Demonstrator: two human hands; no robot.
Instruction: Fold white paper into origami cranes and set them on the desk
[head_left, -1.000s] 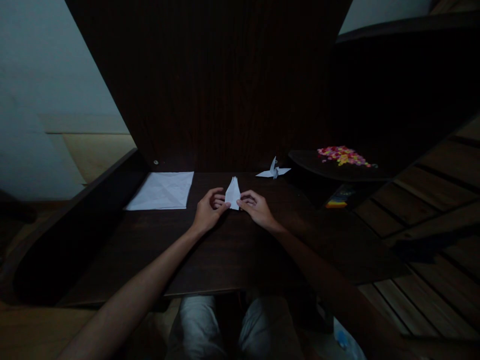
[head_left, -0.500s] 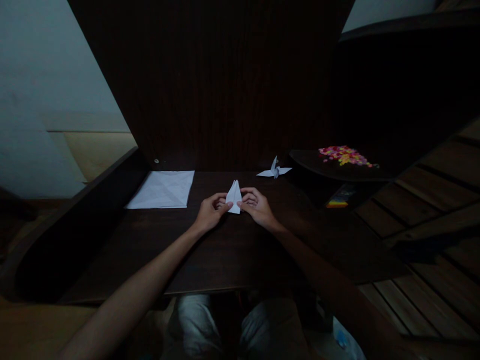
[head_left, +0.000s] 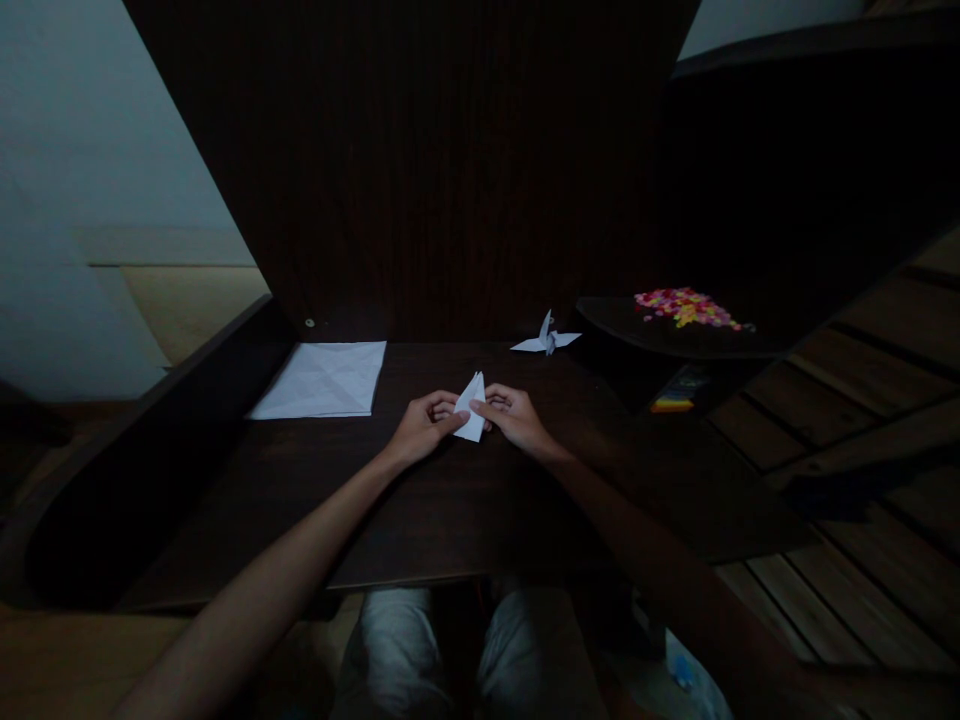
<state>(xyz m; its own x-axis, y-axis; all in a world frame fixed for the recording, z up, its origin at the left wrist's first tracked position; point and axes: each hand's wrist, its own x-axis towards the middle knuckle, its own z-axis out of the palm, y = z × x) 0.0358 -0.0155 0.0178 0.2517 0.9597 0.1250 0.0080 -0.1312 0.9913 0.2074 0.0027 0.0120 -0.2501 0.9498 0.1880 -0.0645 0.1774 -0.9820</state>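
Between my two hands is a small piece of folded white paper (head_left: 471,424), narrow and pointed at its far end. My left hand (head_left: 426,424) grips its left side, thumb on top and fingers curled. My right hand (head_left: 516,416) pinches it from the right, its thumb lying across the front face. The fingertips behind the paper are partly hidden. Past my right hand, near the back panel, stands a finished white paper crane (head_left: 550,340) with spread wings. To the left lies a stack of white paper sheets (head_left: 322,380) with crease lines.
The dark wooden desk (head_left: 300,510) has a raised side board (head_left: 150,460) on the left and a tall back panel. At right, a rounded shelf (head_left: 615,325) carries a heap of small colourful pieces (head_left: 686,307). Wooden slats (head_left: 862,540) lie beyond.
The folded paper has turned and now looks narrower, with its tip slightly lower and to the right. My right thumb has moved further over its face. The view has shifted slightly.
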